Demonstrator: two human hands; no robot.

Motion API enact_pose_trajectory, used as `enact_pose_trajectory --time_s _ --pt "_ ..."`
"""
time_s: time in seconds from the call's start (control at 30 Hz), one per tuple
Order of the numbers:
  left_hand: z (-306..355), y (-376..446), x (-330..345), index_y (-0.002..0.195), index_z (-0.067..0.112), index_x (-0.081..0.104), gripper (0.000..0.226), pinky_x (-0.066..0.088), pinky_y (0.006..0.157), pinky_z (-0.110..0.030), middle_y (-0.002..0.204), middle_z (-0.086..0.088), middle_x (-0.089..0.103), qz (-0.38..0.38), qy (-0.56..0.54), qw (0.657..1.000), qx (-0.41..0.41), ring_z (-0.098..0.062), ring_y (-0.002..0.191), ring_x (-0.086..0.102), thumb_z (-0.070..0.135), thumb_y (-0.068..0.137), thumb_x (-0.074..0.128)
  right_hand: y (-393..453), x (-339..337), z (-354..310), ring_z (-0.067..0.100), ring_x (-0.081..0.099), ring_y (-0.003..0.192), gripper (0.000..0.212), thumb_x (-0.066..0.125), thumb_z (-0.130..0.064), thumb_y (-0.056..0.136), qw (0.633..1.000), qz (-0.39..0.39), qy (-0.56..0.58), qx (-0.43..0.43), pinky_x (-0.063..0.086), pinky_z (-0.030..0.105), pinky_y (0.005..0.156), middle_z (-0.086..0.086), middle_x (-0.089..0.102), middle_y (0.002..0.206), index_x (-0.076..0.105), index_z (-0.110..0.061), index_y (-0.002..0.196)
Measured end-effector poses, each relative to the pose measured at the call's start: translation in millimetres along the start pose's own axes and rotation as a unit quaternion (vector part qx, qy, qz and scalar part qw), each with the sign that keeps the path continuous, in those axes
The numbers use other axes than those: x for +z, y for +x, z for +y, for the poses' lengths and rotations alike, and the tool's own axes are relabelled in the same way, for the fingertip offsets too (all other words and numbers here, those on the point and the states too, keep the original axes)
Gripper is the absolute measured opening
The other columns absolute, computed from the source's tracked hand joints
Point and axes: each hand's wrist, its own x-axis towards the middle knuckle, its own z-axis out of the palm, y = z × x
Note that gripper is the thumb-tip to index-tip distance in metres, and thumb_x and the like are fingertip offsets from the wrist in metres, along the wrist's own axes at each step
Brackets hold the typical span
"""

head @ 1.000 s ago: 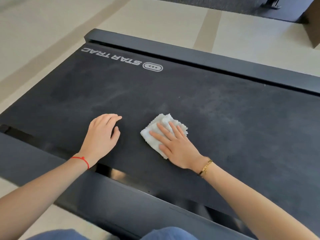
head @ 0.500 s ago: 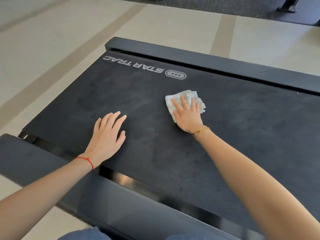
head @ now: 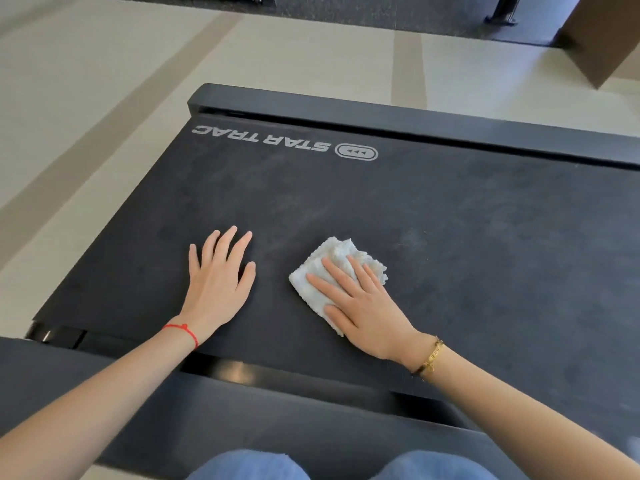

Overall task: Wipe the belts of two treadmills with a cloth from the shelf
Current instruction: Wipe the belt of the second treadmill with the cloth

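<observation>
Two bare hands lie flat on the dark treadmill belt (head: 450, 220), both with fingers straight. The left hand (head: 216, 289) rests palm-down on the bare belt with its fingers spread and nothing under it; a red string bracelet (head: 183, 331) circles that wrist. Just to its right, apart from it by a strip of bare belt, the right hand (head: 363, 306) presses down on a white cloth (head: 337, 258), fingers extended over the fabric rather than curled round it. The cloth is folded into a thick pad with a nubbly texture; its far edge and left corner stick out beyond the fingertips, and its near corner shows beside the thumb. A gold bracelet (head: 431, 358) sits on the right wrist.

Beyond the fingertips of both hands, white STAR TRAC lettering (head: 259, 139) with an oval logo (head: 356, 153) is printed on the belt, reading upside down from this side. Past that runs the far side rail (head: 415, 119), and a matching near side rail (head: 277, 420) lies under the forearms. Pale smudges mark the belt surface ahead of and to the right of the right hand. Knees in blue denim (head: 249, 467) show below the wrists at the bottom edge. A beige floor (head: 104, 81) with darker stripes stretches away beyond the treadmill
</observation>
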Motion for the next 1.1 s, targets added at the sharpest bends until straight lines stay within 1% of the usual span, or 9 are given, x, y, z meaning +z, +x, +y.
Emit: enact_pose_trajectory --time_s 0.1,0.17,0.27,0.33,0.53,0.67,0.83,1.0,1.1 --pt "0.2 -1.6 -1.7 0.153 0.021 0.033 0.054 0.013 0.119 -0.062 0.159 -0.005 0.029 -0.006 -0.007 1.000 0.002 -0.029 0.148 0.020 0.032 0.101 0.044 -7.2 -9.5 -4.2 0.026 0.007 0.148 0.054 0.031 -0.047 0.103 1.000 -0.002 0.021 0.003 0.012 0.041 0.120 -0.013 0.003 0.162 0.011 -0.043 0.153" --pt "-0.3 -1.7 -3.1 0.152 0.020 0.034 0.053 0.012 0.119 -0.062 0.159 -0.006 0.030 -0.013 -0.012 1.000 0.004 -0.030 0.148 0.021 0.031 0.101 0.044 -8.7 -19.2 -4.6 0.018 0.012 0.145 0.059 0.040 -0.052 0.099 0.996 0.023 0.074 0.040 0.020 0.036 0.117 -0.017 0.007 0.161 0.015 -0.043 0.153" --pt "1.2 -3.6 -7.0 0.152 0.019 0.036 0.053 0.012 0.118 -0.063 0.158 -0.007 0.032 -0.014 -0.016 1.000 0.005 -0.031 0.148 0.022 0.030 0.101 0.044 -9.3 -29.0 -1.5 0.016 0.015 0.144 0.069 0.046 -0.057 0.094 0.983 0.066 0.106 0.135 0.019 0.035 0.119 -0.013 0.012 0.161 0.016 -0.038 0.154" --pt "2.9 -4.1 -8.3 0.152 0.019 0.036 0.053 0.012 0.118 -0.064 0.158 -0.008 0.032 -0.016 -0.015 1.000 0.004 -0.032 0.148 0.022 0.029 0.101 0.044 -6.2 -31.7 0.4 0.019 0.014 0.146 0.080 0.050 -0.060 0.091 0.975 0.059 0.102 0.186 0.016 0.036 0.119 -0.009 0.015 0.161 0.012 -0.031 0.155" --pt "3.3 -3.7 -4.2 0.152 0.019 0.036 0.053 0.012 0.119 -0.063 0.157 -0.007 0.033 -0.009 -0.001 1.000 0.003 -0.030 0.147 0.023 0.031 0.101 0.042 8.8 -21.3 -6.3 0.022 0.026 0.137 0.091 0.062 -0.053 0.084 0.960 0.075 0.115 0.243 0.026 0.037 0.109 -0.003 0.032 0.152 0.015 -0.019 0.154" --pt "2.9 -5.0 -2.2 0.149 0.017 0.040 0.051 0.015 0.118 -0.063 0.154 -0.008 0.039 0.023 -0.007 1.000 0.009 -0.030 0.145 0.029 0.028 0.099 0.047 16.7 -18.7 -8.0 0.022 0.038 0.118 0.084 0.066 -0.046 0.081 0.962 0.100 0.099 0.234 0.034 0.031 0.102 0.000 0.045 0.131 0.027 -0.019 0.150" --pt "2.9 -19.6 -8.0 0.147 0.016 0.043 0.050 0.017 0.118 -0.061 0.153 -0.007 0.040 0.026 -0.020 0.999 -0.005 -0.029 0.145 0.029 0.025 0.098 0.050 27.3 -23.3 -6.0 0.021 0.040 0.115 0.072 0.071 -0.036 0.077 0.947 0.073 0.173 0.259 0.033 0.027 0.098 0.002 0.048 0.124 0.041 -0.011 0.138" --pt "4.3 -32.0 -13.1 0.147 0.020 0.042 0.048 0.012 0.121 -0.056 0.154 -0.002 0.036 -0.001 -0.030 1.000 -0.006 -0.024 0.147 0.024 0.026 0.099 0.047 27.7 -20.9 -10.3 0.008 0.056 0.092 0.037 0.069 -0.028 0.076 0.928 0.099 0.264 0.243 0.042 0.021 0.072 -0.012 0.058 0.100 0.055 -0.021 0.110" --pt "6.3 -34.8 -21.1 0.146 0.020 0.043 0.047 0.011 0.122 -0.054 0.153 0.000 0.037 0.001 -0.038 0.999 -0.001 -0.021 0.147 0.025 0.026 0.100 0.046 27.2 -23.5 -18.8 -0.007 0.056 0.089 0.033 0.070 -0.025 0.076 0.912 0.136 0.313 0.226 0.040 0.008 0.066 -0.019 0.061 0.098 0.055 -0.030 0.105"
